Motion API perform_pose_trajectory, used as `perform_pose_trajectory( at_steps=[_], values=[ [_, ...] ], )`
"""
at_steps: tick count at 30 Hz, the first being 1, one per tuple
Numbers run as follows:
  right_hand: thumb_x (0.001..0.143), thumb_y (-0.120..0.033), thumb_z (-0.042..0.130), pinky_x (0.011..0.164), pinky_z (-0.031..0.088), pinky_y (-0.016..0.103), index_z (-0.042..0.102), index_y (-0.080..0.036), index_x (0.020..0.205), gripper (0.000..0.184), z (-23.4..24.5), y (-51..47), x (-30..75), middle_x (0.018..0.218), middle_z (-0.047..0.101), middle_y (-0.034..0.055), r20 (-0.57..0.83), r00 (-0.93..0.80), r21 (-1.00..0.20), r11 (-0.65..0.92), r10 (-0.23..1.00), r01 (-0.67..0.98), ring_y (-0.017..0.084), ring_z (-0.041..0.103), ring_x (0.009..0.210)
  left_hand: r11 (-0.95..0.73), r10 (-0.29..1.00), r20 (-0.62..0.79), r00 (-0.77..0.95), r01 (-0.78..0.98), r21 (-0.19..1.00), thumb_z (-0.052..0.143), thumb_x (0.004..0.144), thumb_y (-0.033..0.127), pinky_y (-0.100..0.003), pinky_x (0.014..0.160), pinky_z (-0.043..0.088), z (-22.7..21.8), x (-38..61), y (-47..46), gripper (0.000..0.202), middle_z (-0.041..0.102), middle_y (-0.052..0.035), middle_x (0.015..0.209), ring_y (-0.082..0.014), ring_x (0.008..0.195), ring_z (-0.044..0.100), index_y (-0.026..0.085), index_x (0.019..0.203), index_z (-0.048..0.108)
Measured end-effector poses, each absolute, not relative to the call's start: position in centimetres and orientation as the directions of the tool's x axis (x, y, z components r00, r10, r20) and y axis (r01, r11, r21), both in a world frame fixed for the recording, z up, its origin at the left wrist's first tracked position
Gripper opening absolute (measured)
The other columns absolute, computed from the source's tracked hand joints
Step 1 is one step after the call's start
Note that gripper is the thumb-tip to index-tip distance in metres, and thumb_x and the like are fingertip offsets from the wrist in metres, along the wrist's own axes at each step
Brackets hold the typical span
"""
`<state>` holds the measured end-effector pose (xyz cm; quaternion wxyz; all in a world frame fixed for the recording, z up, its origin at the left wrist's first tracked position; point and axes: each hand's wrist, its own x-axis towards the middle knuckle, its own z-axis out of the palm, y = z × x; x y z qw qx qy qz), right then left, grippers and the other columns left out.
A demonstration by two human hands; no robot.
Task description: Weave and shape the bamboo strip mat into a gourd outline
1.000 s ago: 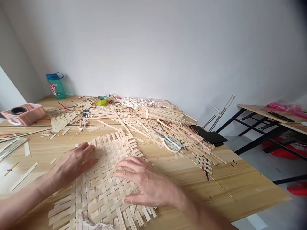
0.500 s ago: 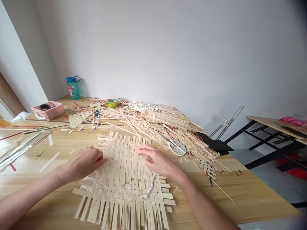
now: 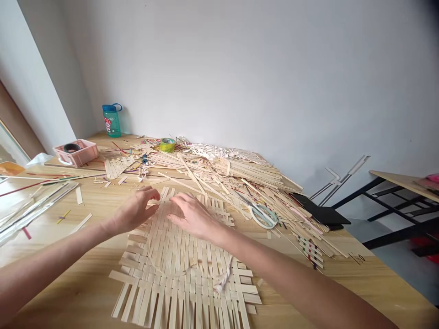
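Head view has both hands at the far edge of a woven mat [image 3: 185,274] of pale flat strips, which lies near the front of the wooden table [image 3: 360,283]. The left hand [image 3: 135,211] curls its fingertips around a strip end at that edge, apparently pinching it, while the right hand [image 3: 190,215] lies spread and flat beside it, likely pinning the weave down. A short cord [image 3: 222,278] rests on the mat. Behind lie a heap of loose strips [image 3: 240,171], scissors [image 3: 262,214], a tape roll [image 3: 167,144], a pink basket [image 3: 76,152] and a water bottle [image 3: 112,120] against bare white walls.
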<state>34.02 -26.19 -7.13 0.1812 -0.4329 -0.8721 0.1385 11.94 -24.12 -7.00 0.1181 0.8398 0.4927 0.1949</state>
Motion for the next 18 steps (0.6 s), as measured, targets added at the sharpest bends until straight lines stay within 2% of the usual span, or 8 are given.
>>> perform_pose_trajectory(
  at_steps=[3,7,12,18],
  values=[
    [0.094,-0.033,0.073,0.101,0.048,0.046,0.064,-0.016,0.125,0.037,-10.0,-25.5,33.2,0.125,0.062,0.0125,0.28,-0.531,-0.369,0.6,0.8,0.71,0.028,0.056,0.117,-0.49,0.871,0.225,0.436,0.796,0.356,0.055,0.083,0.014,-0.037,0.085,0.05,-8.4,12.0,-22.6,0.015,0.069,-0.008,0.098,-0.0239,0.091,0.063,0.016,0.095,0.064],
    [0.09,-0.032,0.075,0.102,0.047,0.047,0.064,-0.019,0.122,0.036,-11.7,-25.5,33.1,0.124,0.06,0.0101,0.352,-0.469,-0.413,0.585,0.81,0.699,0.029,0.054,0.116,-0.502,0.863,0.241,0.444,0.809,0.305,0.053,0.082,0.008,-0.038,0.086,0.05,-10.3,12.2,-22.1,0.016,0.066,-0.0082,0.097,-0.0255,0.096,0.06,0.017,0.092,0.061],
    [0.088,-0.032,0.075,0.103,0.046,0.046,0.061,-0.018,0.126,0.042,-11.5,-25.5,33.3,0.124,0.06,0.0098,0.328,-0.46,-0.458,0.564,0.825,0.687,0.028,0.052,0.115,-0.513,0.853,0.248,0.459,0.823,0.243,0.047,0.084,0.009,-0.043,0.09,0.049,-11.1,12.5,-22.5,0.018,0.062,-0.0115,0.103,-0.0285,0.1,0.056,0.017,0.096,0.059],
    [0.086,-0.032,0.075,0.103,0.046,0.045,0.061,-0.018,0.127,0.045,-11.4,-25.2,33.3,0.125,0.058,0.0094,0.301,-0.474,-0.465,0.561,0.827,0.684,0.028,0.051,0.115,-0.521,0.848,0.214,0.485,0.836,0.17,0.051,0.078,0.009,-0.04,0.079,0.05,-10.6,12.9,-21.8,0.015,0.06,-0.0105,0.095,-0.0288,0.093,0.055,0.019,0.088,0.055]
  ],
)
